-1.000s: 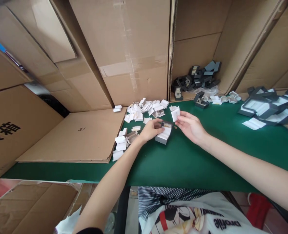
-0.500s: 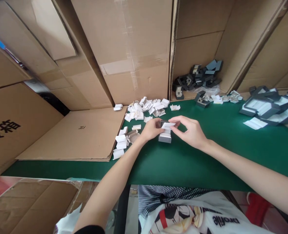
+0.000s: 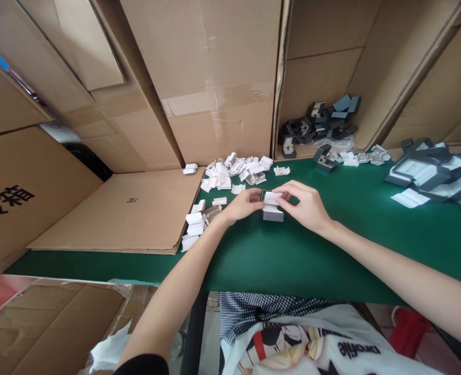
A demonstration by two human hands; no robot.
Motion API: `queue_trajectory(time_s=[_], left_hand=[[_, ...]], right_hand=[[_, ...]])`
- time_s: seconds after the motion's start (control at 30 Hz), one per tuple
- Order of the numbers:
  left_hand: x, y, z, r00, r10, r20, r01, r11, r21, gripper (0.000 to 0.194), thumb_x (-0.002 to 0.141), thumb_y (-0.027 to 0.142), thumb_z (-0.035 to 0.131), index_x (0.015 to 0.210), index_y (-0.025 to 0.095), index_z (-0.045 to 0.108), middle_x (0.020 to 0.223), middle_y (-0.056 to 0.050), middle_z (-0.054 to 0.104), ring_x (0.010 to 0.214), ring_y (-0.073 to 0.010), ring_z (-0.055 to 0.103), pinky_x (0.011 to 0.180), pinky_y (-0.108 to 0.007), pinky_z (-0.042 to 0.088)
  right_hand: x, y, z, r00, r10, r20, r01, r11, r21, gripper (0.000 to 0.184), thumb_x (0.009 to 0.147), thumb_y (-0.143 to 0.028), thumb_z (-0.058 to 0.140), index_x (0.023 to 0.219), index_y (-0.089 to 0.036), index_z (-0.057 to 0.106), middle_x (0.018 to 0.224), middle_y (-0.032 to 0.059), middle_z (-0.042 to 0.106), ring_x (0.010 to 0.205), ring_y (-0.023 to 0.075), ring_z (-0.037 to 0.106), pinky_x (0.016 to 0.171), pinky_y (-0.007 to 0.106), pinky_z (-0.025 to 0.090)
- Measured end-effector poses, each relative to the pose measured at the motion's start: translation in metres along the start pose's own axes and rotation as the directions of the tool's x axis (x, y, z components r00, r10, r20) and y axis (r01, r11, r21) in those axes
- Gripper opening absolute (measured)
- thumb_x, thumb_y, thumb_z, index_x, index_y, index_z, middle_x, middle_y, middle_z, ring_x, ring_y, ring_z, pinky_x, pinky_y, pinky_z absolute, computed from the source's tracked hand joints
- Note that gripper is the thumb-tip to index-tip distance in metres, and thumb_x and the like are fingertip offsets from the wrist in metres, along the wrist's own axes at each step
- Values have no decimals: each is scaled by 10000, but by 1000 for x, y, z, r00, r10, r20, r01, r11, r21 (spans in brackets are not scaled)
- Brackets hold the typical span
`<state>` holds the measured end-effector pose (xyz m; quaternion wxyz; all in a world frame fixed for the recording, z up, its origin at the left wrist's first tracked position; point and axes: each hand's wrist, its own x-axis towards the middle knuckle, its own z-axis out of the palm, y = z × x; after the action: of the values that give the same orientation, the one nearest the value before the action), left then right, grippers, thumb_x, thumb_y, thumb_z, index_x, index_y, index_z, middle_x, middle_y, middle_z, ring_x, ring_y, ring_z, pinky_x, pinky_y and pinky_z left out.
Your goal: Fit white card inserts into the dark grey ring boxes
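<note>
A small dark grey hinged box (image 3: 273, 215) stands opened on the green table, with white lining inside. My left hand (image 3: 243, 204) is closed on its left side, thumb at the front. A folded white card insert (image 3: 272, 198) lies against the inside of the raised lid, pinched at its right edge by my right hand (image 3: 304, 204). The fingertips behind the lid are partly hidden. Beyond my left hand lies a heap of white folded inserts (image 3: 236, 171), and a single white piece (image 3: 281, 171) sits to the right of it.
More white inserts (image 3: 195, 224) lie beside a flat cardboard sheet (image 3: 109, 213) on the left. At the back right, a large carton holds a pile of dark boxes (image 3: 320, 122). Opened grey boxes with white linings (image 3: 429, 169) are stacked at the right. Tall cartons (image 3: 215, 78) wall the back.
My right hand has brought the white insert from the box's right side into its lid. Both hands and the box have shifted slightly right. A white piece near the heap has come into clear view.
</note>
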<state>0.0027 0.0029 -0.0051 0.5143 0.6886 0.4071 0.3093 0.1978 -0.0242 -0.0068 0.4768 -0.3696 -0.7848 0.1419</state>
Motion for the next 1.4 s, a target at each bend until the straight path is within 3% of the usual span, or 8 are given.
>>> queue_trajectory(time_s=[0.13,0.4,0.67,0.87,1.23,1.4], left_hand=[[0,-1,-1,999,-38,30,39,999,-8,368,703,52,510,1061,103,581,859,-53,665,814,-137,600,757,-266,451],[0,-2,0,999,-20,36,19,999,26,284,732,156,543,1011,116,569,838,-39,643,829,-143,586,776,-274,442],[1,-5,-1,999,-33,22,32,999,39,260,759,239,569,994,129,549,870,-41,638,801,-137,584,704,-250,428],[4,-13,-1,999,35,21,-34,999,-18,239,738,191,577,964,127,531,864,-41,625,810,-139,595,729,-254,446],[1,-7,4,996,92,-12,-88,980,178,212,746,198,527,947,135,541,783,-8,585,715,-125,539,664,-235,417],[-1,-4,8,991,109,-76,-86,961,262,245,837,383,489,867,146,541,702,14,522,646,-111,476,606,-225,369]], right_hand=[[0,7,2,997,74,-10,-74,995,71,196,833,-342,574,941,-234,696,864,55,599,694,174,588,628,349,522],[-1,16,6,988,153,19,-154,960,233,199,814,-355,604,934,-238,711,905,58,610,738,183,617,674,360,546],[-1,9,5,994,111,-9,-109,989,96,191,821,-386,586,864,-220,671,814,47,633,691,180,596,632,351,513],[-2,5,6,999,37,-7,-36,997,65,192,851,-339,543,918,-235,690,901,64,589,731,174,569,574,319,495],[-3,12,10,999,38,35,-40,996,79,169,847,-248,517,964,-240,637,1000,65,560,853,189,566,610,297,495],[-3,10,10,997,61,41,-65,992,111,129,841,-267,537,927,-223,623,972,64,577,811,179,571,594,292,488]])
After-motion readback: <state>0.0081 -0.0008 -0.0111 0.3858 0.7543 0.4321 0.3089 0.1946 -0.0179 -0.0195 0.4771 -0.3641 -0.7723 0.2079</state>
